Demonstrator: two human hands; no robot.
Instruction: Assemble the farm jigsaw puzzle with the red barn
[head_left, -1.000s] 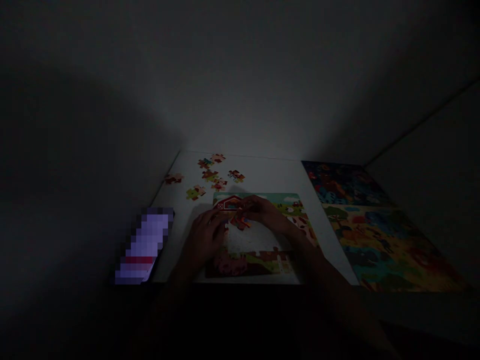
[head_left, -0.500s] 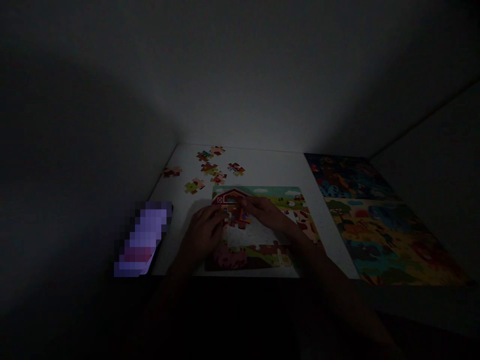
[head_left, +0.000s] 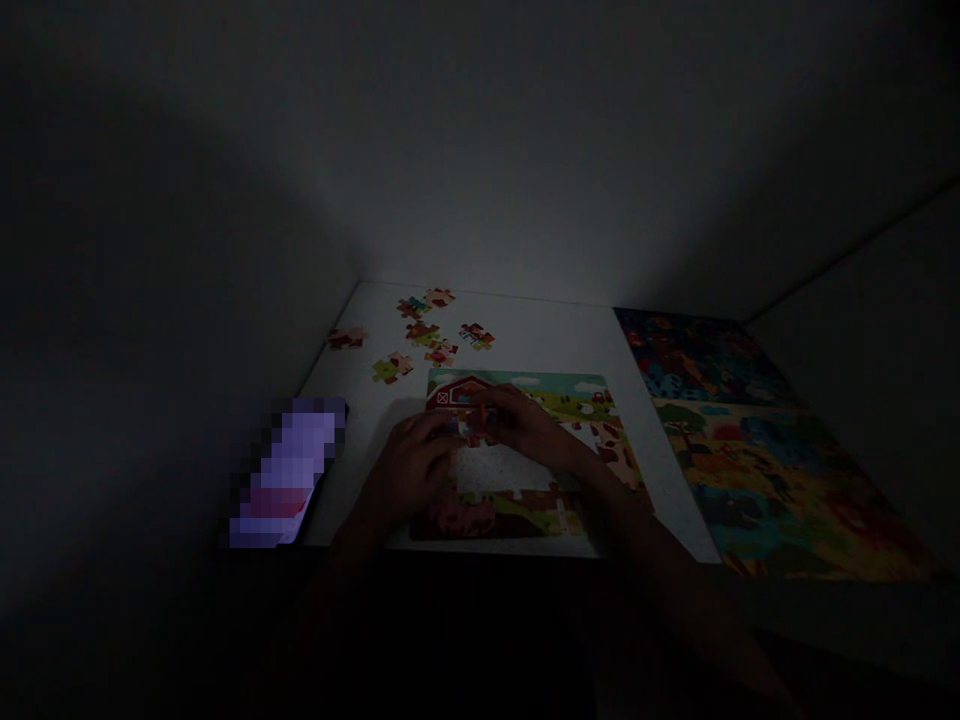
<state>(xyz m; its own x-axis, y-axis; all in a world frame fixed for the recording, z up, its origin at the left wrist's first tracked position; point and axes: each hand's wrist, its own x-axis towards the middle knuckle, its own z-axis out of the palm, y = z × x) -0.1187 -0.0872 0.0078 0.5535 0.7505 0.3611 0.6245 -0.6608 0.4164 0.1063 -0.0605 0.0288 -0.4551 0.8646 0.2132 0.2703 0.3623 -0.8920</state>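
A dim scene is shown, with a white table [head_left: 525, 345] lit against dark walls. A farm puzzle board [head_left: 525, 470] is laid flat near the front edge, with its middle unfilled. The left hand [head_left: 405, 475] is rested on the board's left side, and the right hand [head_left: 525, 425] is held over the upper part. A small puzzle piece [head_left: 474, 428] is pinched between the fingertips of both hands. Loose pieces [head_left: 424, 335] are scattered behind the board. A lit phone [head_left: 289, 470] is seen at the left, and two finished puzzles [head_left: 750, 450] at the right.
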